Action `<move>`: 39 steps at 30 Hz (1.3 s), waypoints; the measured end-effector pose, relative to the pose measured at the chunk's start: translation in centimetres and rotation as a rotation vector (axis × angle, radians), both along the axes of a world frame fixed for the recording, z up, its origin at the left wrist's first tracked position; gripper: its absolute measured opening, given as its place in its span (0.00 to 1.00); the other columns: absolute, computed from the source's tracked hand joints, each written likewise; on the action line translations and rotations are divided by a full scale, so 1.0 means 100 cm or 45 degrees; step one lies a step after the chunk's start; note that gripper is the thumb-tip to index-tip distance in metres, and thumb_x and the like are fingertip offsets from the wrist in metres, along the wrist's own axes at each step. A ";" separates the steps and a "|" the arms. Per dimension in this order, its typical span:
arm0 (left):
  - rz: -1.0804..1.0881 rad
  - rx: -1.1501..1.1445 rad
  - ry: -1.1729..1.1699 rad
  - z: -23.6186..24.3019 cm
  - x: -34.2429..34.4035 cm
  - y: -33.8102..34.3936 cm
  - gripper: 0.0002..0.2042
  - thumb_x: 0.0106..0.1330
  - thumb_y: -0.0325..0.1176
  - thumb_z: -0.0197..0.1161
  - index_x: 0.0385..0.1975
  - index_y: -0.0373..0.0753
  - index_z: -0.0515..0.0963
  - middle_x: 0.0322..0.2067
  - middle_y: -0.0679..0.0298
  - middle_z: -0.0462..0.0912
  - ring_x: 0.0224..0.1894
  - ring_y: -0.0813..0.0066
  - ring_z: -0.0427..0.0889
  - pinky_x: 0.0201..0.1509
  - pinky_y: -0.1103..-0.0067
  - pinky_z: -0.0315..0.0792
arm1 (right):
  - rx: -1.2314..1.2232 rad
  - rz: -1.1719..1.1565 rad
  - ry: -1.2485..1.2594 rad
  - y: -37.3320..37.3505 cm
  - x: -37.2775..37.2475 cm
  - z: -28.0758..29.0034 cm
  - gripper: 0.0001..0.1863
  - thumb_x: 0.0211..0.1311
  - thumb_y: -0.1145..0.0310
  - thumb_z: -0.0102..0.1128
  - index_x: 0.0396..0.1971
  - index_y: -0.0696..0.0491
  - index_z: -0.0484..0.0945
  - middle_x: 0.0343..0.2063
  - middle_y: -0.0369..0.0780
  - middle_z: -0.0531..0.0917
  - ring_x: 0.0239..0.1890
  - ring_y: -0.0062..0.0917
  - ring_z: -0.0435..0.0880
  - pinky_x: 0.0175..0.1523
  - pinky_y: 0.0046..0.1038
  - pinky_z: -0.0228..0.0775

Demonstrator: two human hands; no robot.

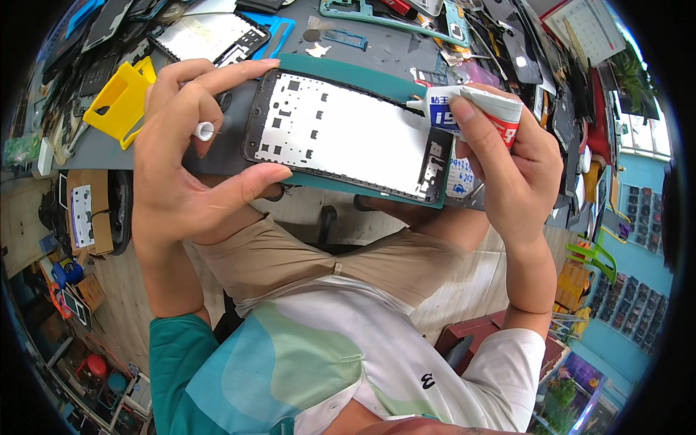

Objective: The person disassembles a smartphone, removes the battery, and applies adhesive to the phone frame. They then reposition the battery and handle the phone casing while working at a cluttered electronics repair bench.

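A black phone frame with a white metal inner plate (348, 138) lies over the green mat (326, 69), at the table's near edge. My left hand (170, 167) grips its left end, forefinger on the far edge and thumb on the near edge. A small white cap (204, 131) sits among the curled fingers of that same hand. In my right hand (518, 163) is a white, blue and red glue tube (471, 112), pinched between thumb and fingers. Its thin nozzle points left at the frame's far edge, toward the right end; whether it touches cannot be made out.
A yellow plastic holder (119, 101) lies left of the frame. Behind are another phone frame (206, 36), a blue plastic frame (279, 32) and a teal phone frame (391, 22). Phone parts pile up on both sides. A cardboard box (94, 210) stands at left, below table level.
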State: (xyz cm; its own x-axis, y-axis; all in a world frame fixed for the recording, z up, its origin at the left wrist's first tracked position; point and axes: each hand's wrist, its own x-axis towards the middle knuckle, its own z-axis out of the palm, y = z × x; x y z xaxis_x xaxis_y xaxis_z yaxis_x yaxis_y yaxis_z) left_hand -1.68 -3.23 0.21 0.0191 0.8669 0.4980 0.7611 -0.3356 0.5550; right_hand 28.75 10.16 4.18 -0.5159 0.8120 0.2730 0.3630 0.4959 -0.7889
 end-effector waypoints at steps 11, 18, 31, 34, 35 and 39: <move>0.012 -0.036 -0.011 0.002 0.001 -0.001 0.33 0.54 0.48 0.87 0.32 0.44 0.61 0.62 0.45 0.87 0.62 0.52 0.72 0.73 0.65 0.64 | -0.057 -0.027 0.029 -0.001 0.011 0.002 0.12 0.76 0.65 0.72 0.48 0.58 0.90 0.25 0.30 0.85 0.21 0.07 0.72 0.26 0.13 0.56; 0.012 -0.037 -0.049 -0.001 0.001 -0.001 0.33 0.54 0.47 0.87 0.33 0.44 0.61 0.62 0.45 0.87 0.63 0.53 0.72 0.74 0.65 0.64 | -0.001 -0.048 -0.018 0.000 0.015 0.005 0.13 0.75 0.65 0.72 0.49 0.59 0.90 0.24 0.30 0.85 0.21 0.06 0.72 0.26 0.14 0.56; -0.023 -0.036 0.000 -0.001 -0.002 0.000 0.32 0.54 0.46 0.87 0.33 0.45 0.61 0.63 0.45 0.86 0.64 0.55 0.72 0.73 0.67 0.64 | 0.040 -0.088 -0.094 -0.005 0.027 0.008 0.14 0.75 0.67 0.72 0.52 0.61 0.89 0.29 0.31 0.87 0.27 0.07 0.77 0.30 0.12 0.63; -0.016 -0.041 -0.013 -0.001 -0.001 -0.001 0.32 0.55 0.47 0.87 0.33 0.45 0.61 0.63 0.45 0.86 0.64 0.55 0.72 0.73 0.67 0.64 | 0.056 -0.090 -0.124 -0.007 0.029 0.010 0.14 0.76 0.68 0.71 0.53 0.62 0.89 0.30 0.32 0.88 0.29 0.08 0.79 0.33 0.13 0.67; -0.013 -0.045 -0.020 -0.001 -0.001 -0.001 0.32 0.55 0.47 0.87 0.33 0.45 0.61 0.63 0.45 0.86 0.64 0.55 0.72 0.73 0.67 0.64 | 0.067 -0.092 -0.136 -0.008 0.030 0.010 0.14 0.76 0.69 0.71 0.53 0.62 0.88 0.31 0.32 0.88 0.29 0.09 0.80 0.34 0.13 0.68; -0.004 -0.060 -0.058 0.000 0.001 -0.002 0.32 0.55 0.47 0.86 0.33 0.45 0.61 0.64 0.46 0.85 0.65 0.55 0.71 0.74 0.66 0.64 | 0.132 -0.068 -0.146 -0.010 0.032 0.012 0.13 0.77 0.70 0.70 0.54 0.63 0.88 0.31 0.34 0.89 0.29 0.11 0.82 0.35 0.13 0.70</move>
State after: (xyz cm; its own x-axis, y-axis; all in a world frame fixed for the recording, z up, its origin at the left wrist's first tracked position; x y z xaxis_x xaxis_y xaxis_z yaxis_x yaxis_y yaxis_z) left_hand -1.62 -3.38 0.16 0.0001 0.8895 0.4569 0.7338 -0.3104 0.6043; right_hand 32.00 9.19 5.38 -0.5055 0.8096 0.2983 0.4760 0.5500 -0.6862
